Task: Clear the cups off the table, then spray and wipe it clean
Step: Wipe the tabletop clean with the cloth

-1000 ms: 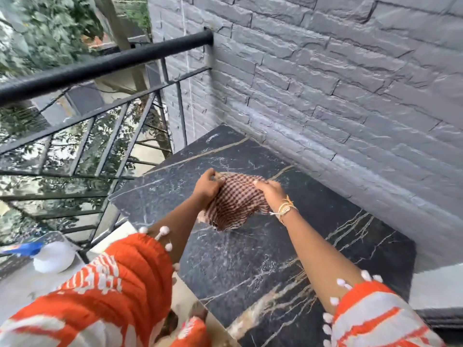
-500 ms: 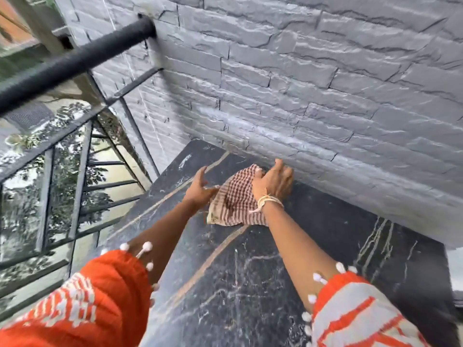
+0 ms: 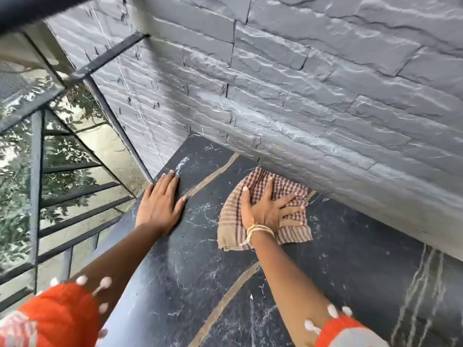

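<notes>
Right hand [image 3: 269,211] spread flat on the checked cloth [image 3: 265,209], fingers straight and splayed, pressing it onto the dark marble surface [image 3: 190,271] near the far edge, just beside the grey stone wall [image 3: 300,96]. Left hand [image 3: 160,204] laid flat too, fingers straight and together, palm down at the far left corner of the surface (fingertips close to the edge by the black railing [image 3: 82,194]). Cloth rumpled, brown-and-white, partly covered by the right hand. Yellow thread bracelet [image 3: 258,231] on the right wrist; orange sleeves [image 3: 60,314] at the bottom.
</notes>
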Motion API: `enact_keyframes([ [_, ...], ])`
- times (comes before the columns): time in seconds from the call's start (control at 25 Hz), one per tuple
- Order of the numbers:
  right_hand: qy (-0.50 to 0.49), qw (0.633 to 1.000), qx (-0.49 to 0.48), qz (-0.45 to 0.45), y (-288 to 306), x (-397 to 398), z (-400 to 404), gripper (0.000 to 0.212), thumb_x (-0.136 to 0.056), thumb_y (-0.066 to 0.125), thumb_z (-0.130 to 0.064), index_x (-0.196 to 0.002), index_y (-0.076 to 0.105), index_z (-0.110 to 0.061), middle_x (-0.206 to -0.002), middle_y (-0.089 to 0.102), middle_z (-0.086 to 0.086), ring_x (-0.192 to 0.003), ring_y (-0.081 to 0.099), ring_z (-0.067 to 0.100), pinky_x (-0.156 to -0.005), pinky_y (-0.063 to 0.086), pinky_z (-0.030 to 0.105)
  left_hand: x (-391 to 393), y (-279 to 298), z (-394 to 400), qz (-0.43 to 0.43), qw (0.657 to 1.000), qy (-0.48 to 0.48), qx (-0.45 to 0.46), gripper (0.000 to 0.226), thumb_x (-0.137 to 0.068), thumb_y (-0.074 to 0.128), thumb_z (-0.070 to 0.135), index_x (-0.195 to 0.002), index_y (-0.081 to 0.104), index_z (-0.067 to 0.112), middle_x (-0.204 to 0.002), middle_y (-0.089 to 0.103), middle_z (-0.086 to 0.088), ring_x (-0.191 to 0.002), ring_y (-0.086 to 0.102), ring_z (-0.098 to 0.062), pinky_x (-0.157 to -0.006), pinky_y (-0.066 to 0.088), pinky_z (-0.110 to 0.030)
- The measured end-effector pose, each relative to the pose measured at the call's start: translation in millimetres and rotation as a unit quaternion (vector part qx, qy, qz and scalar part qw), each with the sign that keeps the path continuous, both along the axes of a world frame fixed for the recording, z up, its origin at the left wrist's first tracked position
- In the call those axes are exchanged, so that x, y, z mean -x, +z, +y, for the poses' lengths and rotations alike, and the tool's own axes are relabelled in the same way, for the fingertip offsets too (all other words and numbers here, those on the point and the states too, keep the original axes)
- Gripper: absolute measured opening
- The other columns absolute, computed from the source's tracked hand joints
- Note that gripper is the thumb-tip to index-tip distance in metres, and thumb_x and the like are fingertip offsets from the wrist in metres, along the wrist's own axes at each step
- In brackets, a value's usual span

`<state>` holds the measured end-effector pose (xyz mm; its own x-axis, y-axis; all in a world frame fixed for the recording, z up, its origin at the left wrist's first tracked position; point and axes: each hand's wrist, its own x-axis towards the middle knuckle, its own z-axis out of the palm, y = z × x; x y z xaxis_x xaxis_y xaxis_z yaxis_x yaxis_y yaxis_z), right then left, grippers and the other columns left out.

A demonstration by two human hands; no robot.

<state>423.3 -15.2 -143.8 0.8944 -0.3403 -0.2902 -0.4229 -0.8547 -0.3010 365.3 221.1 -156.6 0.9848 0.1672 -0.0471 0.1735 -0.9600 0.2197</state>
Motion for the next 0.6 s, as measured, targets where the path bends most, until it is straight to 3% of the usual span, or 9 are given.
enact_keyframes([
  [0.2, 0.067, 0.997, 0.039, -0.015, -6.9, -59.2, 72.5, 0.076, -0.088, 0.026, -0.068, -0.153, 0.006, -0.035, -0.158, -0.011, 0.026, -0.139, -0.016, 0.056, -0.103, -0.014, 0.076, 0.5, -9.5, 1.6, -0.031, 0.999, 0.004, 0.008, 0.066, -0.094, 0.021, 0.053, -0.151, 0.026, 0.020, -0.159, 0.025, 0.000, -0.147, 0.023, -0.017, -0.121, 0.014, -0.039],
  [0.4, 0.321, 0.944, 0.044, -0.061, -11.3, -69.6, 160.4, 0.062, -0.095, 0.029, -0.051, -0.152, 0.020, -0.029, -0.162, 0.007, 0.012, -0.144, -0.003, 0.049, -0.110, -0.004, 0.070, -0.7, -13.8, 8.1, -0.047, 0.997, 0.033, 0.046, 0.068, -0.088, 0.031, 0.042, -0.148, 0.033, 0.010, -0.157, 0.028, -0.008, -0.145, 0.026, -0.022, -0.120, 0.021, -0.039],
  [0.52, 0.455, 0.885, 0.063, -0.076, -7.4, -76.1, 136.1, 0.056, -0.098, 0.029, -0.049, -0.150, 0.027, -0.030, -0.163, 0.011, 0.001, -0.148, 0.006, 0.038, -0.115, 0.004, 0.063, -0.8, -13.5, 8.7, -0.043, 0.998, 0.032, 0.033, 0.069, -0.090, 0.034, 0.047, -0.148, 0.034, 0.009, -0.157, 0.029, -0.009, -0.145, 0.027, -0.023, -0.119, 0.023, -0.041],
  [0.6, 0.435, 0.895, 0.069, -0.073, -9.0, -87.5, 100.9, 0.055, -0.099, 0.023, -0.048, -0.151, 0.024, -0.030, -0.163, 0.008, -0.002, -0.149, 0.006, 0.031, -0.118, 0.003, 0.059, -1.1, -14.3, 9.7, -0.042, 0.998, 0.036, 0.028, 0.068, -0.093, 0.033, 0.049, -0.149, 0.031, 0.012, -0.158, 0.027, -0.006, -0.146, 0.025, -0.022, -0.120, 0.019, -0.038],
])
